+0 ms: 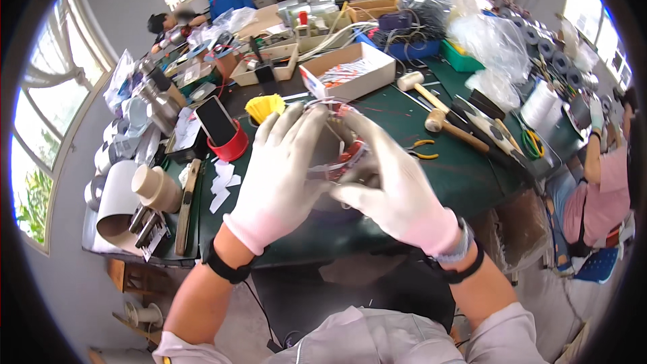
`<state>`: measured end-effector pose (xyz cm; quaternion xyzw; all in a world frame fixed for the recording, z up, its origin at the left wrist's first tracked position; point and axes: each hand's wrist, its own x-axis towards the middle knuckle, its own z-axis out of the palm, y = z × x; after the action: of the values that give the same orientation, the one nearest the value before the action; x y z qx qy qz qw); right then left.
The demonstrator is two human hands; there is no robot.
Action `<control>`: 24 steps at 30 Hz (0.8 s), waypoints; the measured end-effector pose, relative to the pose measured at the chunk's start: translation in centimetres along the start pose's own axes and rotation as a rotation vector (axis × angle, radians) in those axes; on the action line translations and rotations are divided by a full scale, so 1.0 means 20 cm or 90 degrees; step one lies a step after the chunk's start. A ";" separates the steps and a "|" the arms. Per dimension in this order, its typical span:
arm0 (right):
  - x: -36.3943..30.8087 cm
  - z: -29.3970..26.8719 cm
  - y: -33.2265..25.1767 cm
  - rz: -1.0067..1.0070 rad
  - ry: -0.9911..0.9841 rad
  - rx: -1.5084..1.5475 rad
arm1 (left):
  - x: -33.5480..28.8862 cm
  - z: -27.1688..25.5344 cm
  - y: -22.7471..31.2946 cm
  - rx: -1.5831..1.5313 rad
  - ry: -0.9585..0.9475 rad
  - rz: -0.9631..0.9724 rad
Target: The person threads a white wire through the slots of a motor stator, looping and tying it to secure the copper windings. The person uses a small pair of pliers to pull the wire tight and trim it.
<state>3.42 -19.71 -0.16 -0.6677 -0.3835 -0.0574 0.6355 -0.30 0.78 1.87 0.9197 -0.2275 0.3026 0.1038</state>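
Observation:
Both of my hands wear white gloves with pink cuffs. Between them, at the middle of the green bench, stands a motor stator [352, 151], a round metal body with red and white winding wires around its rim. My left hand [283, 168] lies over its left side, fingers bent across the top edge. My right hand [397, 192] wraps the right side, thumb and fingers curled close to the wires at the near rim. The gloves hide much of the stator, and what the right fingertips pinch cannot be made out.
Right of the hands lie yellow-handled pliers [423, 149] and mallets [438, 121]. Beyond stands a box of paper strips [377, 74]. To the left are a phone [217, 120] in a red holder, a yellow brush [265, 106] and metal cylinders. Another person [596, 182] sits at right.

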 end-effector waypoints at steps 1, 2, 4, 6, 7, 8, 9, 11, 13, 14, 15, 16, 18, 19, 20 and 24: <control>0.07 -0.01 -0.09 0.158 -0.070 0.095 | -0.02 0.03 -0.02 -0.002 0.033 0.028; 0.11 0.01 -0.10 0.224 -0.085 0.132 | -0.05 0.06 -0.03 -0.032 0.049 0.028; 0.09 -0.01 -0.07 0.331 -0.060 0.183 | -0.05 0.06 -0.02 -0.155 0.000 -0.004; -0.06 -0.04 0.04 -0.041 0.034 -0.240 | -0.05 0.06 0.00 -0.228 -0.019 -0.025; -0.14 -0.05 0.06 -0.015 0.077 -0.281 | -0.06 0.07 -0.01 -0.204 -0.038 -0.001; -0.21 -0.08 0.09 0.010 0.122 -0.319 | -0.07 0.08 -0.03 -0.179 -0.057 0.023; -0.27 -0.12 0.13 0.041 0.124 -0.357 | -0.06 0.10 -0.04 -0.186 -0.004 0.082; -0.36 -0.18 0.25 0.074 0.136 -0.415 | -0.04 0.10 -0.04 -0.170 -0.020 0.105; -0.34 -0.15 0.29 0.074 0.103 -0.383 | -0.05 0.13 -0.06 -0.141 -0.013 0.128; -0.32 -0.12 0.28 0.079 0.094 -0.343 | -0.05 0.14 -0.06 -0.144 -0.011 0.132; -0.30 -0.09 0.26 0.068 0.079 -0.291 | -0.07 0.15 -0.06 -0.136 0.002 0.130; -0.28 -0.07 0.22 0.084 0.055 -0.217 | -0.08 0.15 -0.06 -0.126 0.015 0.127; -0.27 -0.08 0.10 0.091 0.001 -0.170 | -0.09 0.14 -0.07 -0.106 0.005 0.126; -0.30 -0.08 0.05 0.175 0.005 -0.041 | -0.08 0.15 -0.06 -0.108 0.009 0.126; -0.31 -0.08 0.00 0.184 0.022 0.014 | -0.08 0.15 -0.06 -0.110 0.014 0.125; -0.34 -0.19 -0.07 0.152 -0.055 0.051 | -0.06 0.16 -0.03 -0.139 0.015 0.102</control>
<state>-0.52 -26.25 -2.22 -0.6847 -0.3299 0.0627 0.6468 0.72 0.66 -1.51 0.8781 -0.3307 0.2943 0.1817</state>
